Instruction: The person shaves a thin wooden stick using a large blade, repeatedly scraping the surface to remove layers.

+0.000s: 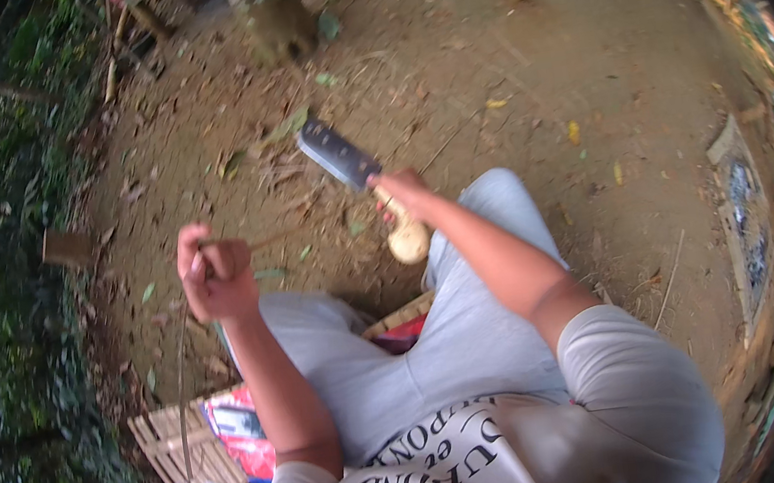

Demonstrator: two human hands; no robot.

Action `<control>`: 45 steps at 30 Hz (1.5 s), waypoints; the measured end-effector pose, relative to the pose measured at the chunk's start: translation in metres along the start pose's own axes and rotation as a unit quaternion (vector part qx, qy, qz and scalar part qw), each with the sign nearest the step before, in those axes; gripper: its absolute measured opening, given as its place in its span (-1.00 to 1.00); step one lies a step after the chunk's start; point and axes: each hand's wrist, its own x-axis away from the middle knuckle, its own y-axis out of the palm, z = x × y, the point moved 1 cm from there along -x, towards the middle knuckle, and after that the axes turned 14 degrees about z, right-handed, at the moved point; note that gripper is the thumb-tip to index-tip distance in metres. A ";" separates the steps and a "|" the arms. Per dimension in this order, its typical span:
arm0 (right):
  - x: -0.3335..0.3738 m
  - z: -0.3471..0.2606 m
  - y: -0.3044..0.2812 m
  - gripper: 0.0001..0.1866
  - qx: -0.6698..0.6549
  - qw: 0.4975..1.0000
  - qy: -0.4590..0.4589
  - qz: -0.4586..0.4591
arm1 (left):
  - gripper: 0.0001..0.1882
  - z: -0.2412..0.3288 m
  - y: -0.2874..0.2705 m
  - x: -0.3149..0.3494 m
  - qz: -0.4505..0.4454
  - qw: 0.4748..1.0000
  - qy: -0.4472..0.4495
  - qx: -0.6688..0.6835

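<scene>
My right hand (407, 194) is wrapped round the pale wooden handle of a broad-bladed machete (337, 155). The dark blade points up and left, and the rounded handle end shows below my fist, close to my right knee. Off to the left, my left hand (216, 279) is raised with its fingers curled round a thin brown stick (293, 231). One end of this stick reaches right toward the machete, apart from the blade as far as I can see. Another thin length hangs below the left hand; I cannot tell whether it is the same piece.
I sit on a slatted bamboo bench (174, 445), with a red packet (247, 441) and other small things at my left. Dry leaves and twigs litter the earth ground (481, 63). A tree trunk (269, 13) stands ahead; green plants (6, 243) line the left.
</scene>
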 end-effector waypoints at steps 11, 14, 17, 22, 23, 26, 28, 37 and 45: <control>-0.036 0.048 0.033 -0.44 0.200 0.977 -0.034 -0.060 | -0.66 -0.008 -0.029 -0.008 0.196 0.979 0.043 0.016; -0.044 0.049 0.032 -0.39 0.253 0.965 -0.054 -0.044 | -0.71 -0.007 -0.029 -0.010 0.236 0.969 0.067 -0.018; -0.058 0.053 0.024 -0.37 0.268 0.961 -0.062 0.008 | -0.74 -0.011 -0.035 -0.012 0.303 0.947 0.104 -0.035; -0.051 0.054 0.027 -0.41 0.300 0.950 -0.068 0.050 | -0.77 -0.017 -0.034 -0.018 0.407 0.899 0.157 -0.045; -0.050 0.054 0.028 -0.42 0.318 0.942 -0.088 0.059 | -0.77 -0.017 -0.032 -0.019 0.408 0.898 0.157 -0.045; -0.059 0.066 0.027 -0.35 0.202 0.978 0.019 0.043 | -0.76 -0.019 -0.022 -0.023 0.383 0.910 0.149 -0.053; -0.072 0.071 0.026 -0.34 0.209 0.977 0.045 0.014 | -0.73 -0.019 -0.019 -0.026 0.380 0.914 0.128 -0.059; -0.049 0.067 0.049 -0.37 0.231 0.972 0.003 -0.040 | -0.53 -0.019 -0.052 -0.023 0.407 0.907 0.086 -0.069; -0.072 0.078 0.040 -0.40 0.221 0.974 0.035 0.033 | -0.45 -0.020 -0.054 -0.031 0.521 0.828 0.150 -0.146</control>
